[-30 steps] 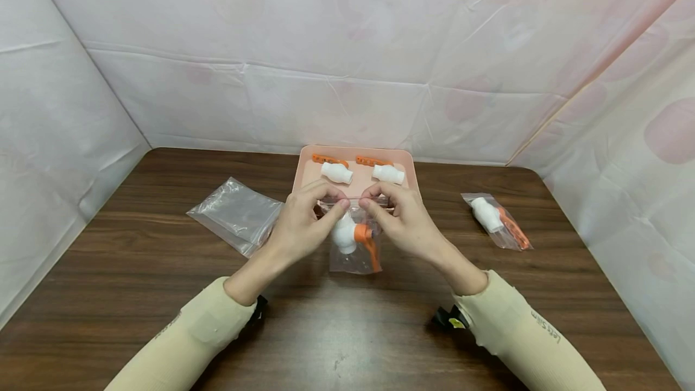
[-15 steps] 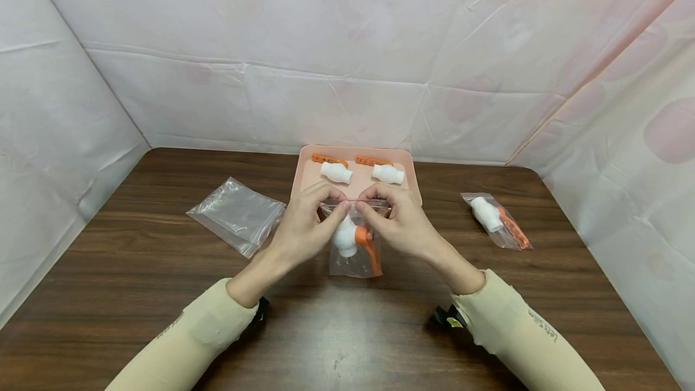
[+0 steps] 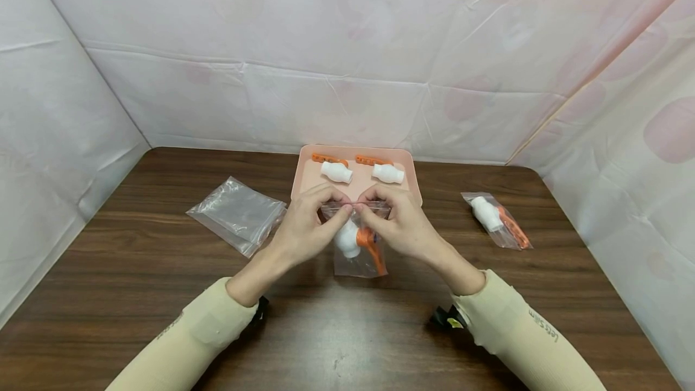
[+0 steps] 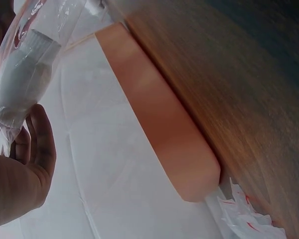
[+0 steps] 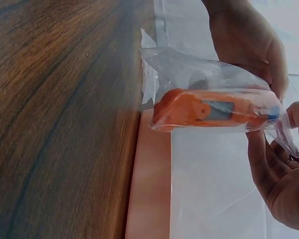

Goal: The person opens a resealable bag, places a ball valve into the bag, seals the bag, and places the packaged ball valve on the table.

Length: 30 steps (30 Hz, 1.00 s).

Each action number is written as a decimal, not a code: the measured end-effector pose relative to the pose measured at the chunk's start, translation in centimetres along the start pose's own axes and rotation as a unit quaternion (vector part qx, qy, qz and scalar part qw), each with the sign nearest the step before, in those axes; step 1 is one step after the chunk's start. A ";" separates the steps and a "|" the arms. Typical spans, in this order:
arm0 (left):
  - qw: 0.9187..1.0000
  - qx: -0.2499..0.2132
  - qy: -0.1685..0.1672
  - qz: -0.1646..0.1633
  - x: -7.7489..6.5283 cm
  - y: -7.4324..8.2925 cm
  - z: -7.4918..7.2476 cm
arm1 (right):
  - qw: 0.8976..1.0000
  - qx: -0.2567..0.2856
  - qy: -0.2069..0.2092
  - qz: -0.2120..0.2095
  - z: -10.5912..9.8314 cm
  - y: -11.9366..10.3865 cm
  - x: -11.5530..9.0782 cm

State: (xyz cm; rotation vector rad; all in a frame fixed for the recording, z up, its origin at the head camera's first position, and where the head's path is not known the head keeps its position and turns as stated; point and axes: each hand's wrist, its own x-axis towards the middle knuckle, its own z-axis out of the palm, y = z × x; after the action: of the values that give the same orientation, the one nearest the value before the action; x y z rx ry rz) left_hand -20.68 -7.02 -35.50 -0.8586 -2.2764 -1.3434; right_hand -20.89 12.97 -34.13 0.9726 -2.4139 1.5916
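Observation:
In the head view my left hand (image 3: 305, 222) and right hand (image 3: 404, 222) pinch the top edge of a clear zip bag (image 3: 355, 269), thumbs close together near the middle of its seal. The bag hangs upright in front of the tray. Inside it are a white bulging plastic fitting (image 3: 347, 241) and an orange handle-shaped piece (image 3: 370, 247). The left wrist view shows the ribbed end of the white fitting (image 4: 27, 79) through the plastic. In the right wrist view the orange piece (image 5: 189, 110) lies along the bag, with a blue spot near the seal.
Behind the hands stands a pink tray (image 3: 358, 184) with two white fittings (image 3: 336, 172) and two orange pieces (image 3: 374, 161). Flat empty bags (image 3: 236, 213) lie at the left. On the right is a filled bag (image 3: 496, 221). Cloth walls (image 3: 326, 95) border the table.
Both thumbs have drawn closer together along the bag's top edge. The bag hangs slightly lower, and its bottom has swung a little to the right.

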 end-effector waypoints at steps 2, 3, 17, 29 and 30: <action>1.000 -0.002 0.005 0.004 0.0 0.0 0.0 | 1.000 0.014 -0.003 0.005 0.0 0.0 0.0; 1.000 -0.003 0.007 0.006 0.1 0.0 -0.1 | 1.000 0.018 -0.004 0.009 0.0 0.0 0.0; 0.999 0.002 0.020 -0.027 0.2 -0.2 -0.4 | 0.997 0.010 0.065 0.032 -1.1 -1.5 0.0; 0.997 -0.025 -0.067 -0.033 0.9 0.0 -1.1 | 0.996 0.025 0.085 0.020 -1.6 -1.8 -0.1; 0.996 -0.026 -0.072 -0.037 0.9 0.0 -1.1 | 0.996 0.027 0.085 0.018 -1.6 -1.3 -0.2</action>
State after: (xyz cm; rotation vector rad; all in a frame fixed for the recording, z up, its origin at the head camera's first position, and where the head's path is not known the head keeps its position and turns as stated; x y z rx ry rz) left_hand -21.37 -7.75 -34.45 -0.9245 -2.4123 -1.4213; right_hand -20.46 14.09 -32.40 0.7704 -2.2980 1.6838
